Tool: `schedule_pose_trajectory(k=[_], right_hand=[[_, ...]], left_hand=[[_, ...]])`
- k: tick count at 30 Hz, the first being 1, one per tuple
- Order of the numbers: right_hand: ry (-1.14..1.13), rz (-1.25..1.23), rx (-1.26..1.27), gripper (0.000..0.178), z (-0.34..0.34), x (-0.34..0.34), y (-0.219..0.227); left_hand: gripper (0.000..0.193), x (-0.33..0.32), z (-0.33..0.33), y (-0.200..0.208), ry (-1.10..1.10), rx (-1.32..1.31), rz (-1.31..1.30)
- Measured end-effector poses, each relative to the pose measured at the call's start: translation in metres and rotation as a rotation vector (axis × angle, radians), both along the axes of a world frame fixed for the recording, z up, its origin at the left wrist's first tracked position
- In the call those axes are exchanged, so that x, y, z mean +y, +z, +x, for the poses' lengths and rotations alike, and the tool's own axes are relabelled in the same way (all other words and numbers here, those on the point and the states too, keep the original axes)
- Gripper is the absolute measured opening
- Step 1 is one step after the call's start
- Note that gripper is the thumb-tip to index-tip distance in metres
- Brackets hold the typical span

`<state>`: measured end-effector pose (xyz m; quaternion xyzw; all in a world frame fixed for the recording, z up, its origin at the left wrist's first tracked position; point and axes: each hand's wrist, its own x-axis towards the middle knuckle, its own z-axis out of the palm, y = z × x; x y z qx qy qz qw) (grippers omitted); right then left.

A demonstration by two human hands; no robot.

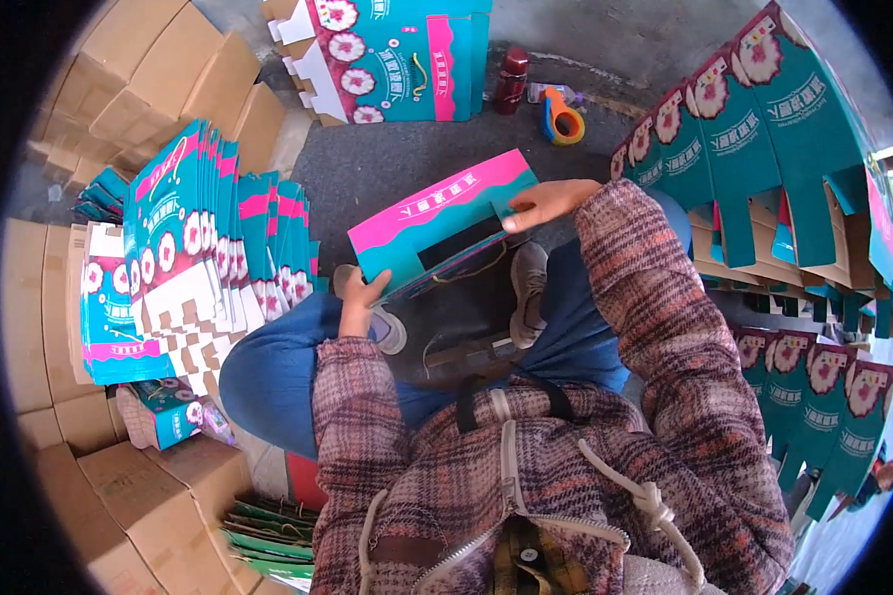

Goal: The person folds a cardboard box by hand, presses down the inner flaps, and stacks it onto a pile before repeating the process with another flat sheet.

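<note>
Teal-and-pink cardboard box (442,210) is slanting between the knees (278,365), the left grip (364,290) and right grip (546,205) holding its two ends. Its far side is hiding, and the left sneaker (392,335) is partly disappearing behind box and hand.

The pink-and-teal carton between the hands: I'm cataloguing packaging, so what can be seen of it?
The carton, seemingly printed cardboard, has a pink band with white lettering meeting teal along a wavy edge. A dark gap shows on its near side, above a yellowish cord. It slants, right end farther away. The left hand holds its near-left corner; the right hand grips its right end.
</note>
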<state>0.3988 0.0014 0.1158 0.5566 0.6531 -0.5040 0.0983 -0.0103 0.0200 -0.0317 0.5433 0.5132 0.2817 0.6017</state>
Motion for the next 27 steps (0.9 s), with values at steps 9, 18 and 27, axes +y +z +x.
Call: schedule_pose_trajectory(k=[9,18,27], right_hand=[[-0.233,0.484,-0.292,0.108,0.003,0.014,-0.015],[-0.469,0.157,-0.229,0.114,0.031,0.03,-0.073],[-0.437,0.286,-0.208,0.087,0.012,0.031,-0.066]], left_hand=[[0.059,-0.014,0.02,0.041,0.371,-0.057,-0.425],[0.08,-0.031,0.061,0.075,0.18,0.152,-0.354],[0.073,-0.022,0.043,0.062,0.137,0.177,-0.422]])
